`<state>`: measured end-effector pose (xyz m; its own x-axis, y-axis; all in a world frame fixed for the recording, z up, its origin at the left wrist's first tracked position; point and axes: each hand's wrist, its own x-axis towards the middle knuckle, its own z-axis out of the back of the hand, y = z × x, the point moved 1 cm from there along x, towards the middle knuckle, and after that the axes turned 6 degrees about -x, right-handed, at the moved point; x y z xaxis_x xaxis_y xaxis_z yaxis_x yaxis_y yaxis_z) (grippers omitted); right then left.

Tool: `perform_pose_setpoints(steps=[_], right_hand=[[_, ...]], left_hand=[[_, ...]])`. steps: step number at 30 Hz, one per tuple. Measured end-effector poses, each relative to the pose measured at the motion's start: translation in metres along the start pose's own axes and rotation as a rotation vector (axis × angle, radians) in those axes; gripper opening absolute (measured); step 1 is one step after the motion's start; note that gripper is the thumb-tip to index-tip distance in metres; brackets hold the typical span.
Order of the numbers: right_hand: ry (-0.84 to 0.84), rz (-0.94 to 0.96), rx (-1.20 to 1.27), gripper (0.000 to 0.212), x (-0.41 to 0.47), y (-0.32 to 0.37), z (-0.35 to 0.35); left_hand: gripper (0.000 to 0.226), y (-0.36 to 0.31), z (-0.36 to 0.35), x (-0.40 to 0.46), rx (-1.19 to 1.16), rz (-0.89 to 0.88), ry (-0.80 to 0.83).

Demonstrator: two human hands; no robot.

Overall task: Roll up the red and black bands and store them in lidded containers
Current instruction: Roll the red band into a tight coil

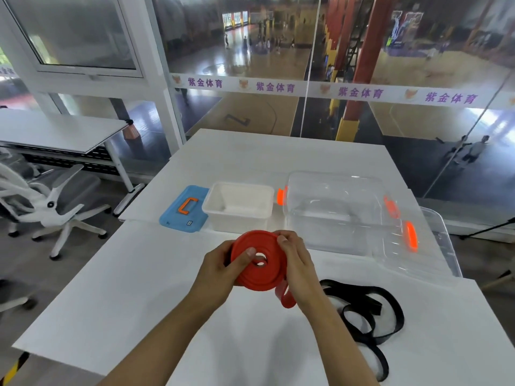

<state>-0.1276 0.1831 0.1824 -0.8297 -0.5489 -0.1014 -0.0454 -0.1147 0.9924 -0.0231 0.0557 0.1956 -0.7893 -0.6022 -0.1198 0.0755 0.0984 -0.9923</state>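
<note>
Two hands [259, 263] pinch the red band [257, 261] coil above a white table [133, 288] beside glass walls [278, 65].

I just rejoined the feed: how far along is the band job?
Both hands, left and right, hold the red band, coiled almost fully, with a short tail hanging loose. The black band lies unrolled on the table. The white container and clear container are open; nothing visible in either yet.

Both hands [262, 263] gripping coiled red band [257, 260], black band [370, 310] loose beside
</note>
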Motion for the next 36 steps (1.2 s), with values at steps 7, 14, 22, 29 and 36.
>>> perform_pose_setpoints(steps=[7,14,22,29,36], right_hand=[[-0.104,0.015,0.051,0.017,0.021,-0.009,-0.010],[-0.213,-0.038,0.077,0.020,0.062,-0.009,-0.037],[-0.345,-0.092,0.169,0.010,0.121,-0.024,-0.102],[-0.166,-0.198,-0.093,0.049,0.176,-0.056,-0.141],[-0.111,-0.264,-0.248,0.044,0.238,-0.071,-0.153]], left_hand=[[0.042,0.009,0.008,0.016,-0.058,0.037,-0.046],[0.022,0.016,0.023,0.064,-0.076,0.035,-0.070],[0.035,0.032,0.044,0.138,-0.136,0.048,-0.209],[0.039,0.073,0.071,0.202,-0.107,0.142,-0.282],[0.043,0.098,0.091,0.267,-0.034,0.250,-0.157]])
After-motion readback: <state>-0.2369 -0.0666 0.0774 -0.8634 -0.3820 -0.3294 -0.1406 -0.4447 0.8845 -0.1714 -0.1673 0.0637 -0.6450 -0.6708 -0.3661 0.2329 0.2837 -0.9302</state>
